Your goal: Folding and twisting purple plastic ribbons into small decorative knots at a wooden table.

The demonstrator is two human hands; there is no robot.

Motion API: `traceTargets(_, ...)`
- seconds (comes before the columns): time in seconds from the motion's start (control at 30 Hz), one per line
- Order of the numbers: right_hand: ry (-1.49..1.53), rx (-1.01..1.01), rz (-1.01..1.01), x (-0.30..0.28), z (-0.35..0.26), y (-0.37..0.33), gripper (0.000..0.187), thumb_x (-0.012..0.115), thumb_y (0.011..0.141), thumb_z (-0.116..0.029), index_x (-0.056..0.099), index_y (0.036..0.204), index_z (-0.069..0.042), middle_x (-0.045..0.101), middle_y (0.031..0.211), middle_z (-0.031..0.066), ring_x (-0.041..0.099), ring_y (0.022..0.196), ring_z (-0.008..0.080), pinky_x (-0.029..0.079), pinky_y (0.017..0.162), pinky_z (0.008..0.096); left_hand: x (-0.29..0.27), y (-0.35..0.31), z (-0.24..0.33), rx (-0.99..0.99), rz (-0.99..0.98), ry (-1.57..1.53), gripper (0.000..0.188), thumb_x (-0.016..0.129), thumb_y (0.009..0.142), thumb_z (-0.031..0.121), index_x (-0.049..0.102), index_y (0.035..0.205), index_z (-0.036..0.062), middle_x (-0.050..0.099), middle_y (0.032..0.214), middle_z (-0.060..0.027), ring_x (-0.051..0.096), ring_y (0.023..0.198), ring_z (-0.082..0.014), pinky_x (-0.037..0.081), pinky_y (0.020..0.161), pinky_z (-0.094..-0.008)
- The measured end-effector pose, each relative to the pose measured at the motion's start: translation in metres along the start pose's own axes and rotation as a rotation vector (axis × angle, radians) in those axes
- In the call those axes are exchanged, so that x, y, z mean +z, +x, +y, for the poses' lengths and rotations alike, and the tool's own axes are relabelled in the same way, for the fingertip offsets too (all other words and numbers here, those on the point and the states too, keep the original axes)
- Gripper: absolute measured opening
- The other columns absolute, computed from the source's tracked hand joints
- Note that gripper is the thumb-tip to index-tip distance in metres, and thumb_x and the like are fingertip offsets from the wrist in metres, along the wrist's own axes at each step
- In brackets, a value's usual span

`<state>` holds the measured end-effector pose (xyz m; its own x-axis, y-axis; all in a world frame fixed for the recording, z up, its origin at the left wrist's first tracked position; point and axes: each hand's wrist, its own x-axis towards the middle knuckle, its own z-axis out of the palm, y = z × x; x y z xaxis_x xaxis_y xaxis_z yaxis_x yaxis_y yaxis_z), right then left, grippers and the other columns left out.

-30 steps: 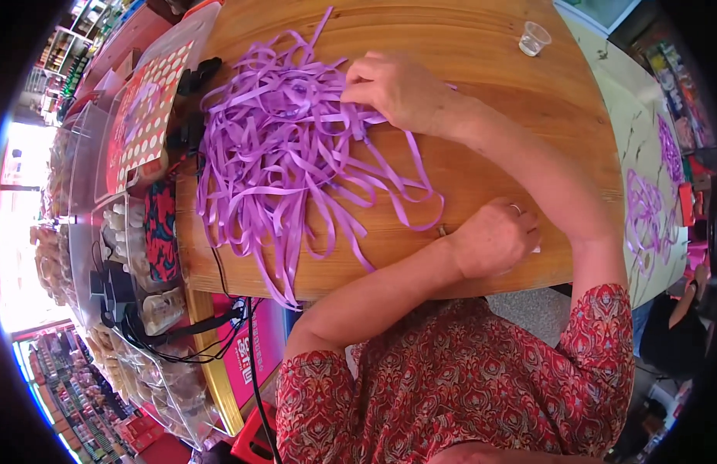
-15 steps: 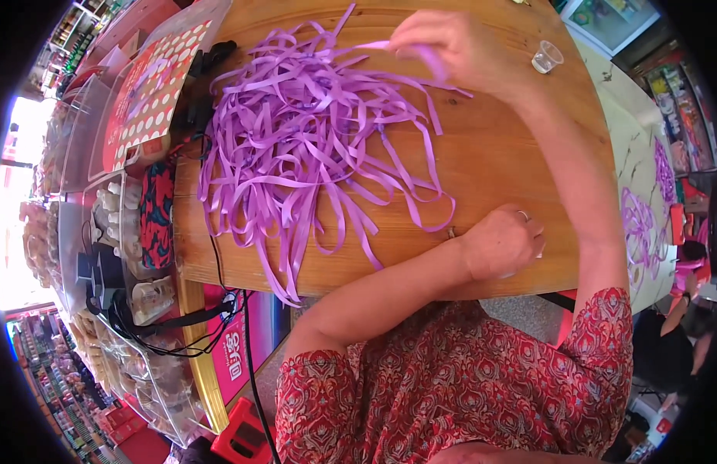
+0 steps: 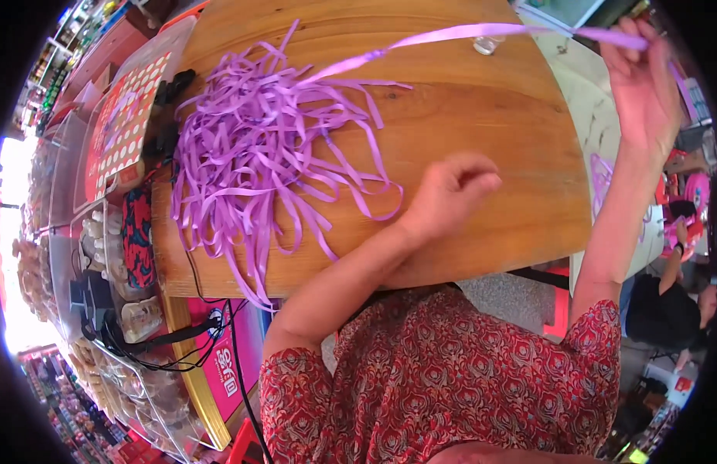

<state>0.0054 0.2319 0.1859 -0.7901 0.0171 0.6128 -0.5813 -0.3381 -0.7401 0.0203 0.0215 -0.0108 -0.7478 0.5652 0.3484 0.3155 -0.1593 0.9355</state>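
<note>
While one lavender ribbon [image 3: 451, 33] is being held out by the right hand [image 3: 644, 97], its left end is being hidden among the tangled ribbon pile [image 3: 254, 147], which is being borne by the left part of the wooden table [image 3: 482, 116]. On the right, the strip is being clamped between the thumb and fingers, the hand being held past the table's right edge in this view. The ribbon's long axis is being stretched from left to right, bowed slightly away from the body, and a small clear cup [image 3: 486, 46] is being partly covered by it. A knot [image 3: 374, 55] is being carried on the strip, nearer the pile than the right hand. Over the table, the left hand [image 3: 445, 197] is being held well apart from the strip: from its fingers, the strip is lying farther from the body, the pile to the left. Of the two hands, the left is being held nearer the pile. Its thumb and forefinger are being parted in a loose curl, though under the blur something small may be being concealed.
</note>
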Motion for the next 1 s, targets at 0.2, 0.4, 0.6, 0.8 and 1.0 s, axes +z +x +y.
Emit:
traceTargets(0.2,-0.043,0.041,0.356,-0.052,-0.032,-0.079,0.020,0.053,0.090,-0.018,0.055,0.098,0.001,0.048,0.088,0.0052,0.038,0.069,0.0110,0.037,0.070,0.0256,0.004,0.000,0.006,-0.197,0.075,-0.440,0.033,0.061,0.085,0.009,0.050,0.115,0.0007,0.058,0.089,-0.0040,0.055,0.078,-0.0104,0.046,0.070,-0.0249)
traceTargets(0.4,-0.369,0.245,0.287,-0.074,-0.018,-0.145,0.023,0.054,0.089,-0.017,0.062,0.099,0.002,0.056,0.107,0.0134,0.054,0.089,0.0156,0.041,0.083,0.0304,0.025,-0.016,0.033,0.354,-0.102,0.407,0.042,0.065,0.074,0.002,0.050,0.112,-0.0001,0.057,0.094,-0.0148,0.057,0.085,-0.0238,0.046,0.075,-0.0299)
traceTargets(0.6,-0.937,0.042,-0.169,-0.003,0.001,-0.161,0.022,0.058,0.085,-0.018,0.065,0.098,-0.002,0.054,0.114,0.0156,0.052,0.102,0.0249,0.041,0.087,0.0336,0.082,0.010,0.064,0.244,0.061,-0.196,0.036,0.058,0.083,0.004,0.048,0.117,0.0002,0.053,0.105,-0.0108,0.052,0.091,-0.0166,0.043,0.074,-0.0257)
traceTargets(0.8,-0.798,0.101,-0.063,-0.011,0.012,-0.167,0.022,0.057,0.086,-0.015,0.064,0.099,0.000,0.054,0.115,0.0160,0.051,0.104,0.0241,0.041,0.088,0.0347,0.084,0.008,0.061,-0.226,-0.118,-0.741,0.018,0.052,0.091,0.009,0.056,0.107,0.0014,0.056,0.087,0.0005,0.048,0.080,-0.0040,0.040,0.070,-0.0193)
traceTargets(1.0,-0.501,0.246,0.129,-0.027,0.033,-0.173,0.019,0.054,0.087,-0.008,0.062,0.100,0.004,0.060,0.102,0.0139,0.058,0.095,0.0206,0.044,0.084,0.0290,0.058,0.011,0.044,-0.095,0.106,-0.410,0.007,0.062,0.084,0.004,0.066,0.089,0.0031,0.054,0.076,0.0024,0.046,0.070,-0.0036,0.039,0.062,-0.0191)
